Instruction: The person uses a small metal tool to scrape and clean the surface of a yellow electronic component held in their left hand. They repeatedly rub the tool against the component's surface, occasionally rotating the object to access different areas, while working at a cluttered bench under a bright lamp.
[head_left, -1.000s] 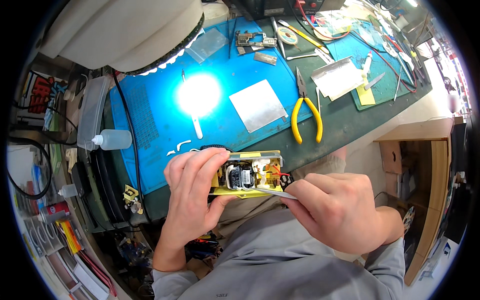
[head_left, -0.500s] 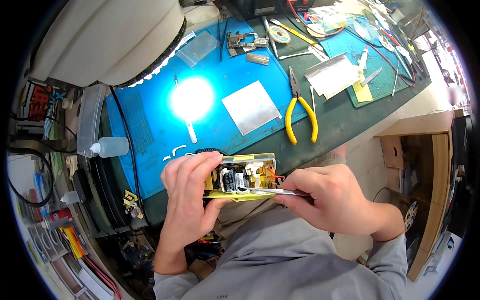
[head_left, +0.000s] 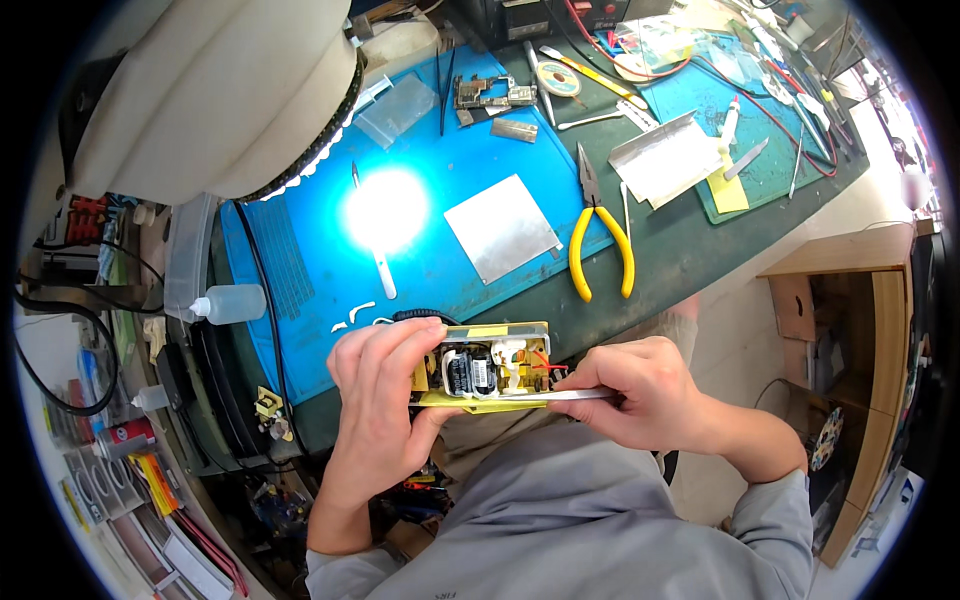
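My left hand [head_left: 380,400] grips the left end of a small circuit board [head_left: 487,368] with yellow edging, a black capacitor and a white part on it. I hold the board just above my lap, in front of the bench edge. My right hand [head_left: 640,392] pinches a thin metal tool [head_left: 560,396], like tweezers or a blade, laid along the board's lower edge with its tip at the board. Both forearms wear grey sleeves.
A blue mat [head_left: 440,230] covers the bench, with a metal plate [head_left: 502,227], yellow-handled pliers [head_left: 598,235], a white-handled tool [head_left: 380,265] and a glare spot on it. A squeeze bottle [head_left: 228,303] lies at left. A lamp head [head_left: 210,90] hangs upper left. A wooden shelf [head_left: 860,300] stands right.
The view has shifted a little. My right hand has slid the metal tool leftward along the board's lower edge. My left hand keeps its grip on the board.
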